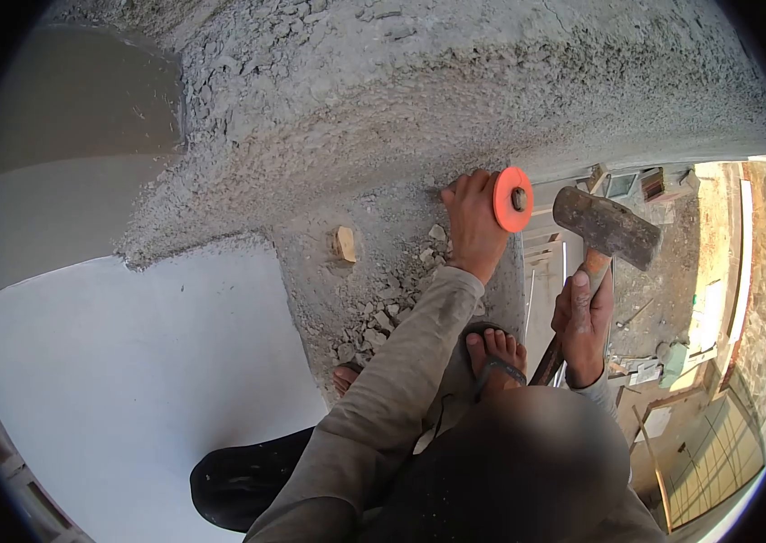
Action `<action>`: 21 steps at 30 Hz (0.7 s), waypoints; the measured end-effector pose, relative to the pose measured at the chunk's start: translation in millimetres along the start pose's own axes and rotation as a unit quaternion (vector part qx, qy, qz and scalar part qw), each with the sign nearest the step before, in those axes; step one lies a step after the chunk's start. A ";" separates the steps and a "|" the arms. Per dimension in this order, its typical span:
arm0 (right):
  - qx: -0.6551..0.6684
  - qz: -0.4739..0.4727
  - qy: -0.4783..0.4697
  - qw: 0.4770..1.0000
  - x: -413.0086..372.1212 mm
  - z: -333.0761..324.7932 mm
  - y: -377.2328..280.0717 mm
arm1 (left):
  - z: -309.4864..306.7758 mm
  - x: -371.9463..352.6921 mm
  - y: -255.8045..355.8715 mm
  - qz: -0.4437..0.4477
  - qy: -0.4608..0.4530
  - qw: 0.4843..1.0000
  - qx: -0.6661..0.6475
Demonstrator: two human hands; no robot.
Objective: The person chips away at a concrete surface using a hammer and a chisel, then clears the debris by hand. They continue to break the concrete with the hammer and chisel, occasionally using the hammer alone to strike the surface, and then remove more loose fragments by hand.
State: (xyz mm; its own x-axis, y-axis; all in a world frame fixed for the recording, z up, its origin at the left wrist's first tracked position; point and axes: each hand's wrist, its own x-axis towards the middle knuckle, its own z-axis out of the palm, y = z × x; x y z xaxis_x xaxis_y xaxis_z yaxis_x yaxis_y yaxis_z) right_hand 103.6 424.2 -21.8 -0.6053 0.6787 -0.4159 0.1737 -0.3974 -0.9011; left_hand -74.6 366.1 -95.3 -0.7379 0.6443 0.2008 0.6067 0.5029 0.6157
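My left hand [476,226] is closed around a chisel with a round orange hand guard [507,210]. The metal striking end [519,199] shows at the middle of the guard, while the blade is hidden behind my fingers. Those fingers are close to the rough, chipped concrete wall [383,136]. To the right, my right hand [585,317] grips the wooden handle of a sledgehammer [608,226]. Its dark, worn steel head is raised a little to the right of the orange guard, apart from the chisel.
Broken rubble [383,321] and a pale chunk [344,244] lie on the ledge by my sandalled feet [496,357]. A smooth white surface [148,353] spreads at left. Past the ledge's right edge, a lower yard [655,299] with scattered debris is visible far below.
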 end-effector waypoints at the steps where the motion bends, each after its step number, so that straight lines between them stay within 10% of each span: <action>1: -0.018 -0.020 -0.005 1.000 3.9 1.5 10.8 | 0.9 -1.2 1.5 -0.003 -0.004 1.000 0.008; 21: 0.025 0.024 -0.006 0.999 29.0 8.2 12.1 | 13.7 4.9 3.6 -0.030 0.011 0.998 0.046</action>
State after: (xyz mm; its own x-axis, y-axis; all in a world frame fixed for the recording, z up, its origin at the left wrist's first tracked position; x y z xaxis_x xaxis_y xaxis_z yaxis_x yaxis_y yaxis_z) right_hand 81.8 434.0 -43.7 -0.6072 0.6502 -0.4567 0.1635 -0.4602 -0.8726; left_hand -72.0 378.9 -102.6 -0.7790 0.5995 0.1836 0.5857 0.5913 0.5544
